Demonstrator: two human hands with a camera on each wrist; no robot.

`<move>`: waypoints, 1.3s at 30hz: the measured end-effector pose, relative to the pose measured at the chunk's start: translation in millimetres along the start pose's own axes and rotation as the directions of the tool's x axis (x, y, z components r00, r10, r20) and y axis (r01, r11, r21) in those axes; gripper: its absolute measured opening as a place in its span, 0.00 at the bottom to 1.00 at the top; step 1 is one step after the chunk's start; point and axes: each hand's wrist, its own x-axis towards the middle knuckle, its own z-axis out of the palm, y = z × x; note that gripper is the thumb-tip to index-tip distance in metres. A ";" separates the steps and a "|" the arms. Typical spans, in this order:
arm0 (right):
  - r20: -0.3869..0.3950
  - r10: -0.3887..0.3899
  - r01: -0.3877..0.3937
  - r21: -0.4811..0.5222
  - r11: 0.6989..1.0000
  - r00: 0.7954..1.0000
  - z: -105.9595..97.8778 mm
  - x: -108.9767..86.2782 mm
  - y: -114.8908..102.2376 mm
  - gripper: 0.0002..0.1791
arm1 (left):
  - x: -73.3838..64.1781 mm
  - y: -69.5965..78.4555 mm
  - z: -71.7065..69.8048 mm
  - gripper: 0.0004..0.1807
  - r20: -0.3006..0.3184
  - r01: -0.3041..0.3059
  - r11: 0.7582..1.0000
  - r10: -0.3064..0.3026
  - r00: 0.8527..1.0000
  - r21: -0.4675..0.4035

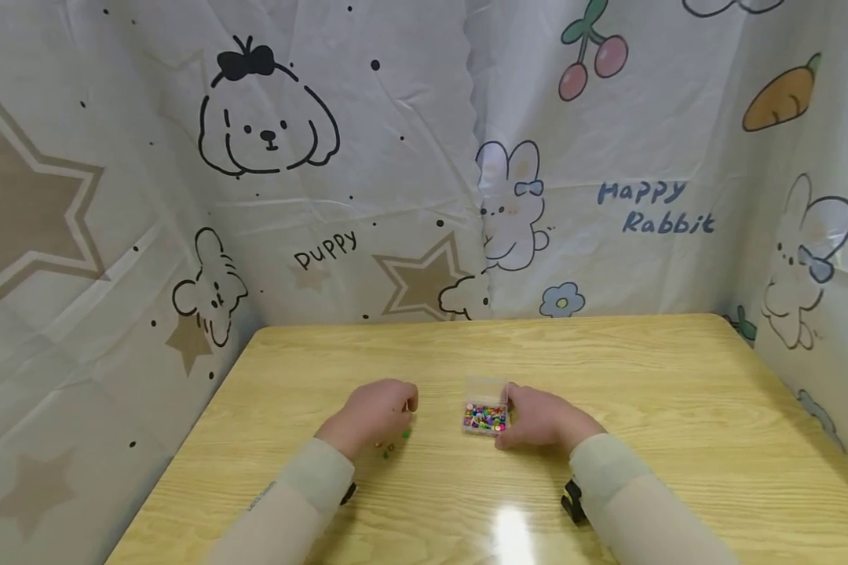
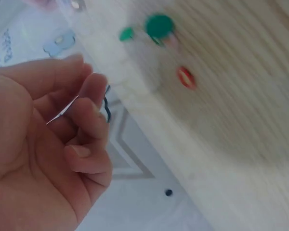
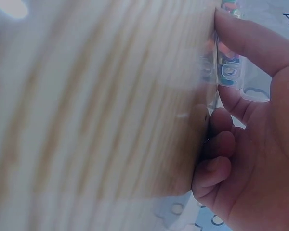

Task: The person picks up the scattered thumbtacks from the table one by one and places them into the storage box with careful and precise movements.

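Note:
A small clear plastic box full of many-coloured beads stands on the table with its transparent lid raised. My right hand grips its right side, thumb at the near corner and fingers farther back. In the right wrist view, the thumb lies along the box. To the left, my left hand hovers above several loose pieces, its fingers loosely curled. The left wrist view shows a green disc, a smaller green piece and a red ring. Nothing shows between the left fingers.
The light wood table runs back to a patterned curtain, which also hangs at both sides. Black straps or devices sit under both wrists, the right one plainest. A glare spot lies near the front.

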 end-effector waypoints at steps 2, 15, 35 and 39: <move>-0.002 0.004 -0.004 0.002 1.000 1.000 -0.1 0.5 -1.0 0.30 | -3.7 -6.3 0.6 0.04 0.027 0.005 1.000 -0.005 1.000 -0.016; 0.000 0.006 -0.006 0.009 1.000 1.000 5.2 3.1 -2.1 0.32 | -12.7 -9.2 7.9 0.08 0.079 -0.033 0.997 0.038 0.996 -0.073; 0.004 0.032 -0.032 0.009 0.999 0.999 6.7 5.1 -0.7 0.31 | -0.1 9.8 20.6 0.11 0.062 -0.096 0.986 0.105 0.993 -0.135; -0.003 0.028 -0.028 -0.001 1.000 1.000 6.2 5.6 -0.2 0.31 | 6.3 22.1 20.0 0.10 0.040 -0.099 0.984 0.106 0.994 -0.145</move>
